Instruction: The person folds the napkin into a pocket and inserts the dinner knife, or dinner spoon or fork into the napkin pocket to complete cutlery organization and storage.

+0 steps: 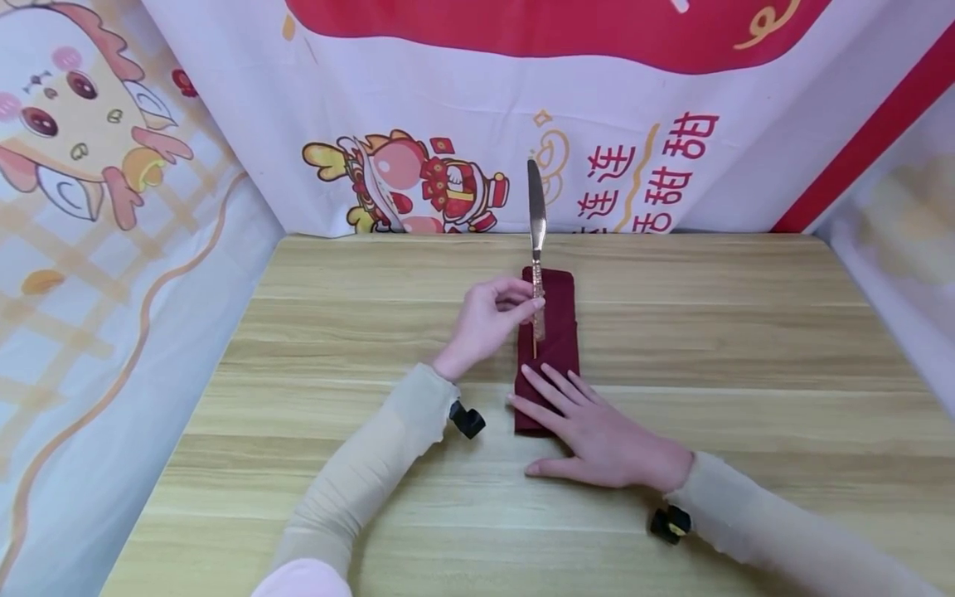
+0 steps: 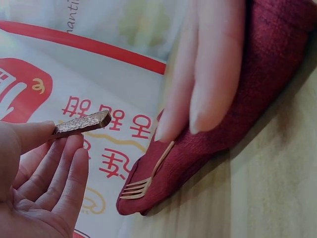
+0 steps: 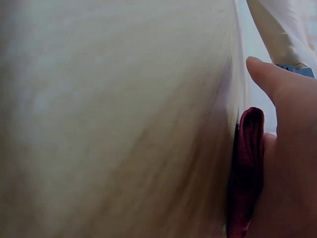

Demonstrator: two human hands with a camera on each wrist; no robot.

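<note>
My left hand [image 1: 488,323] pinches a table knife [image 1: 537,217] by its ornate handle between thumb and fingers. The blade points away, toward the back cloth. In the left wrist view the butt of the knife handle [image 2: 84,123] stands clear of the napkin. Below it a folded dark red cloth napkin [image 1: 559,300] lies lengthwise on the table. A gold-coloured fork [image 2: 136,188] lies on the napkin's far part, its tines outward and its handle end hidden. My right hand [image 1: 600,439] rests on the napkin's near part with fingers spread, thumb on the wood.
The wooden table [image 1: 358,332] ends at the back against a white and red printed cloth [image 1: 418,91]. Another patterned cloth [image 1: 149,274] hangs along the left side. Small black devices [image 1: 467,420] sit at both wrists.
</note>
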